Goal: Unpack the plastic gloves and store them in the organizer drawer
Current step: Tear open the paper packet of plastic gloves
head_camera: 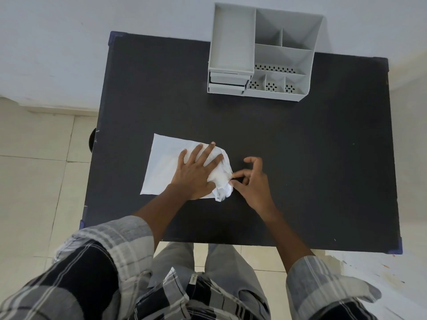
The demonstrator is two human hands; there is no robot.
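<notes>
On the black tabletop [277,139], well in front of the grey organizer [261,54], my left hand [196,172] presses spread flat on the glove packet [166,162]; my right hand [251,181] pinches its crumpled corner; I should pull gently, holding the packet still

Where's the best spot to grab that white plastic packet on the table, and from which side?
Probably the crumpled end of the white packet, from the right. The rest lies flat on the black table and offers nothing to pinch, while the bunched corner by the right hand stands up in folds. The left hand pressing flat on the packet keeps it from sliding.
</notes>
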